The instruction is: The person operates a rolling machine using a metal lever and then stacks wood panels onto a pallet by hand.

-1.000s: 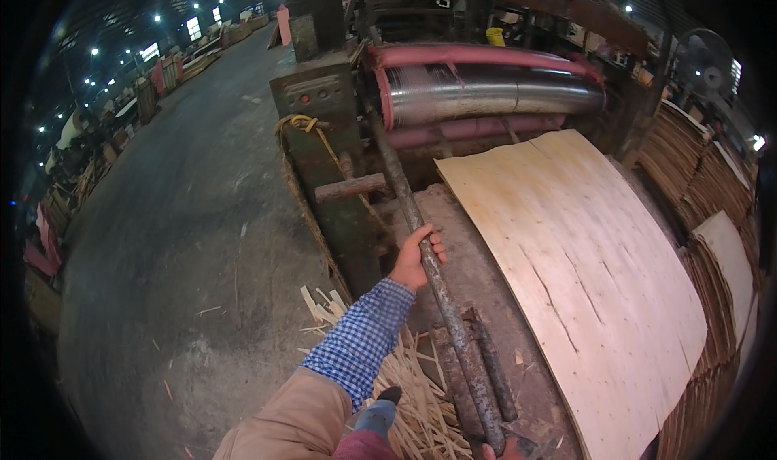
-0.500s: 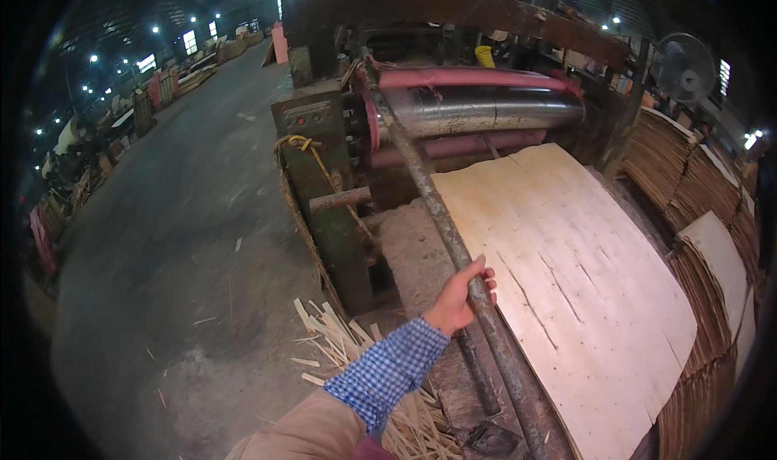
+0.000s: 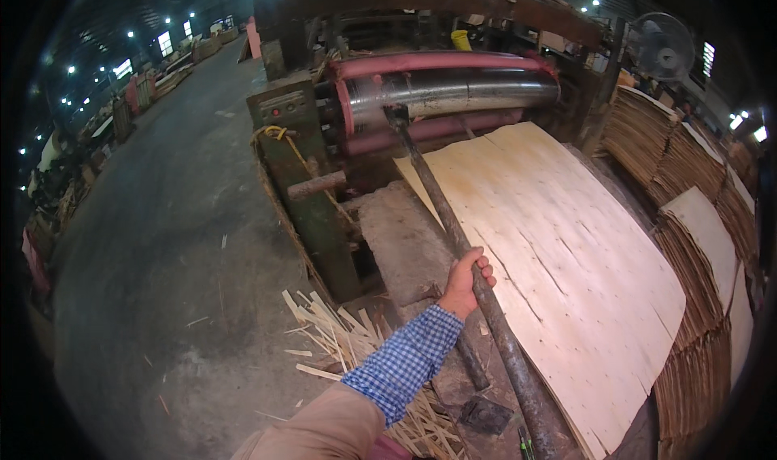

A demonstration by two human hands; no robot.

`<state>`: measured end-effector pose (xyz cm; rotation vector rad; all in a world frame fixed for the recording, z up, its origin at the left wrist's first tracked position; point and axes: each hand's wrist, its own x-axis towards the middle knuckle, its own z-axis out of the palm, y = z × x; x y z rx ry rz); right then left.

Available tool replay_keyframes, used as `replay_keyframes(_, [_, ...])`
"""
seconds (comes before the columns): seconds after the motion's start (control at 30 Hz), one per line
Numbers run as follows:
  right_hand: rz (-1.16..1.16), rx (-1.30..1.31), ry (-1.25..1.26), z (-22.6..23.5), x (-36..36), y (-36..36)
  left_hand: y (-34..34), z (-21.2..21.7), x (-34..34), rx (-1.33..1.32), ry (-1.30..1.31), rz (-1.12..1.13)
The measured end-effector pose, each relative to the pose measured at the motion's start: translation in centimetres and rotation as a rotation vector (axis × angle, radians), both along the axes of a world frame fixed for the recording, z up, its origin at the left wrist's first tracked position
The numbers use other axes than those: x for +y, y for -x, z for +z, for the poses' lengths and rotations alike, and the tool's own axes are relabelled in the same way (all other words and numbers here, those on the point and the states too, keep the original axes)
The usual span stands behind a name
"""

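My left hand (image 3: 464, 282) is closed round a long, dark, rust-stained metal bar (image 3: 500, 330). The bar slants up and away, its far end in front of the shiny roller (image 3: 473, 91) of a roller machine. Just right of the bar lies a stack of pale wood veneer sheets (image 3: 558, 249), its top sheet split by several long cracks. Beneath the bar's near part stands a worn machine bed (image 3: 405, 237), where a second, shorter dark bar (image 3: 471, 363) rests beside a dark block (image 3: 486, 415). My right hand is out of view.
A green control cabinet (image 3: 299, 209) with a yellow rope (image 3: 277, 132) stands left of the rollers. Thin wood strips (image 3: 340, 330) litter the floor below it. Tall stacks of brown veneer (image 3: 692, 290) line the right side. A fan (image 3: 662, 47) stands at the far right.
The bar's far end has come down and right, away from the left end of the rollers, and now shows in front of them. My left hand keeps its grip; the view has shifted slightly.
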<state>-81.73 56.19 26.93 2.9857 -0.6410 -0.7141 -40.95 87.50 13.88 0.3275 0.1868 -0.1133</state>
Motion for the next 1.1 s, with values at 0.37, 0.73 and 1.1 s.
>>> replay_keyframes(0.37, [-0.418, 0.121, -0.991, -9.4, 7.7, -11.0, -12.0, 4.3, 5.0, -0.040, -0.630, 0.111])
replay_keyframes(0.73, [-0.857, 0.178, -1.437, -20.4, 1.4, -8.3, -11.9, -0.9, 0.9, 0.027, -1.105, 0.328])
replay_keyframes(1.1, [-0.161, -0.106, -0.616, -10.1, -4.2, -1.3, 4.3, 3.0, 1.0, -0.008, -0.025, -0.072])
